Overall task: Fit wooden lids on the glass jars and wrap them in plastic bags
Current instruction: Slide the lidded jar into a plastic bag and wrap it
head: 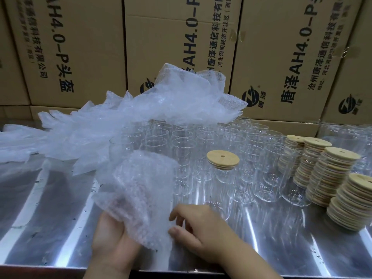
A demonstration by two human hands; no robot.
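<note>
My left hand (112,236) holds a bubble-wrap bag (136,190) from below at the near middle of the steel table; whether a jar is inside it I cannot tell. My right hand (199,228) pinches the bag's lower right edge with thumb and fingers. Just right of the bag stands a glass jar (223,190) with a round wooden lid (223,159) on it. Behind it stand several open glass jars (181,137) in rows. Stacks of wooden lids (330,174) rise at the right.
A heap of bubble-wrap bags (141,113) lies across the back left. Cardboard boxes (181,37) wall off the far side. The shiny steel table (50,218) ends at a near edge just below my wrists.
</note>
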